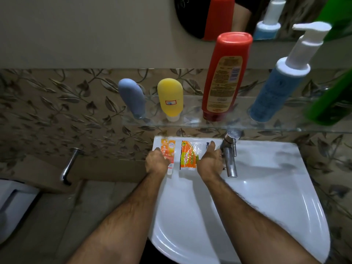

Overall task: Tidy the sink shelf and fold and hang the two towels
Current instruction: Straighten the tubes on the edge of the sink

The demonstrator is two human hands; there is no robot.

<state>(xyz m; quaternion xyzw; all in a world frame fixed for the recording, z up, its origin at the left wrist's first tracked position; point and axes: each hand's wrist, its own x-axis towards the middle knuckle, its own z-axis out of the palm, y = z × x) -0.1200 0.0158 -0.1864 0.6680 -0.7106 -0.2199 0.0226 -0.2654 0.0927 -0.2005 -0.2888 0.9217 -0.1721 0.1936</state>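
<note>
On the glass shelf [190, 123] stand a grey-blue bottle [131, 97], a yellow bottle [170, 98], a red bottle [224, 77], a blue pump bottle [280, 86] and a green bottle [329, 100] at the right edge. On the back ledge of the white sink [266, 187] lie two orange toothpaste tubes [170, 153] and an orange scrub pad packet [188, 155]. My left hand [156, 161] rests on the left tube, fingers extended. My right hand [210, 161] lies flat over a small dark-blue item [208, 144] beside the tap [229, 157]. No towels are in view.
A mirror [266, 16] hangs above the shelf and reflects the bottles. A chrome wall tap [69, 164] sticks out at the left over a tiled ledge. A white toilet seat [13, 202] shows at the far left edge.
</note>
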